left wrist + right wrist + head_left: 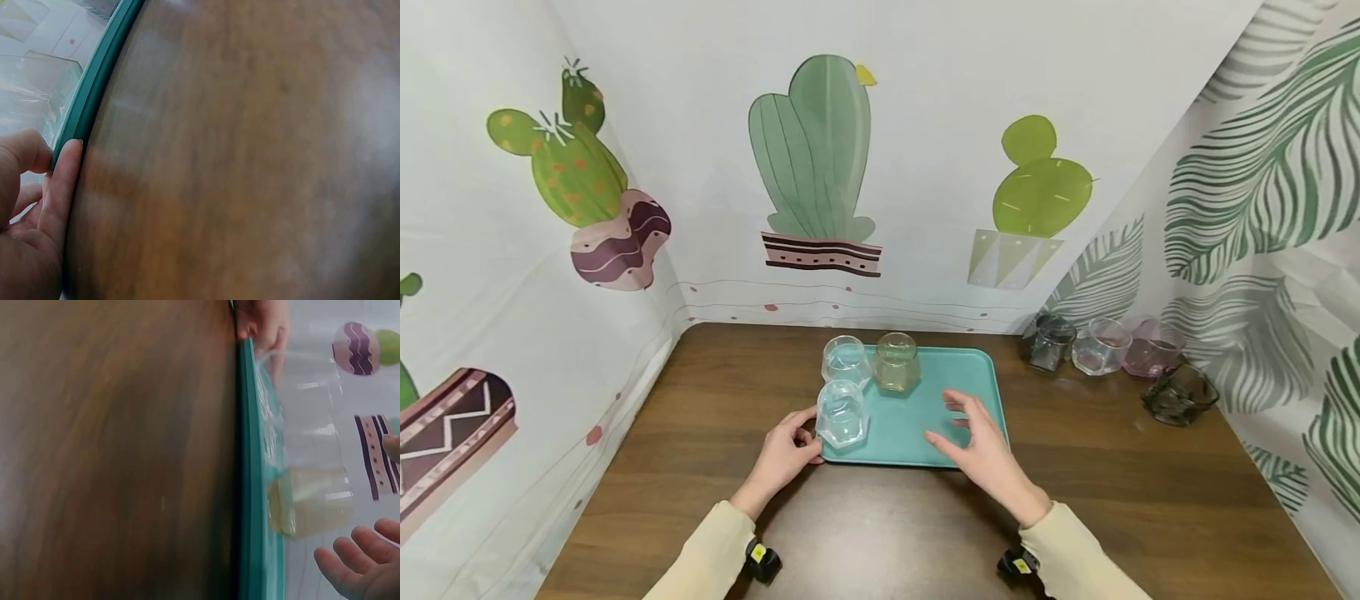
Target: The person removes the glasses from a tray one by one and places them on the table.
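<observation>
A teal rectangular tray [917, 429] lies on the wooden table, with two clear glasses and an amber glass on its left part. My left hand [787, 450] is at the tray's front left corner; in the left wrist view its thumb and fingers [62, 181] pinch the rim. Closest to that hand stands the front clear glass [842, 417], with the other clear glass [846, 360] behind it. The amber glass [897, 367] is to their right. Over the tray's right part hovers my right hand [981, 446], fingers spread and loosely bent, holding nothing.
At the table's back right stand a dark grey glass [1051, 343], a clear glass [1101, 347], a pink glass [1153, 348] and, nearer, another dark glass [1180, 395]. Cactus-printed cloth [925, 167] hangs behind the table, and leaf-printed cloth [1255, 208] on the right.
</observation>
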The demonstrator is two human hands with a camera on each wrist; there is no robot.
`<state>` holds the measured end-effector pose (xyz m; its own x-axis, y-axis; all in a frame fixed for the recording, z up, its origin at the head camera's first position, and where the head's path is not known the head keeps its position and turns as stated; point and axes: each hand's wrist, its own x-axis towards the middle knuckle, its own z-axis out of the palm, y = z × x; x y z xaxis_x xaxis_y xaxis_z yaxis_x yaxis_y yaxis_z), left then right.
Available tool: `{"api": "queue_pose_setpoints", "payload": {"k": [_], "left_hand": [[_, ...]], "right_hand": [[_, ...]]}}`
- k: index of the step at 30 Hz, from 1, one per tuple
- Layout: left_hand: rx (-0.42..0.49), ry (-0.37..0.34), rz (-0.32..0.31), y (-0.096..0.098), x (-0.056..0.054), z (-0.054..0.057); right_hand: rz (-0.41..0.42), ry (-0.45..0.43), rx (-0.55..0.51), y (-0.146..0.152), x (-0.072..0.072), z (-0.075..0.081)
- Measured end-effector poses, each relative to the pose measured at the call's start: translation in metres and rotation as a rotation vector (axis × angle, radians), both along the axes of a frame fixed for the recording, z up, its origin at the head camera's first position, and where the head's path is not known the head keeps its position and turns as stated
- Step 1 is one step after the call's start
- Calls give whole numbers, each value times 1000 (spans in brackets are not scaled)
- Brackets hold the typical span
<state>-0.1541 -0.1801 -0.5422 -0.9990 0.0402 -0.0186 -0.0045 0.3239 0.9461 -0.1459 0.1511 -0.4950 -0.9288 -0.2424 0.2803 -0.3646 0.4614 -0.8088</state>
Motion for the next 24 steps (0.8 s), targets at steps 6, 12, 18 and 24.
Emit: {"api": "queue_pose_setpoints", "payload": {"k": [6,12,18,24], "left_hand": [[-10,0,8,0,0,-2],[-28,-7,5,1,-1,-3],[-40,5,7,1,-1,-3],[-30,2,3,1,-1,-1]], "right_hand": [[80,-66,-16,-30,-7,1],[151,-98,-9,-57,-14,1],[184,-111,38,-80,-18,0],[208,-106,85,-96,-23,-6]]}}
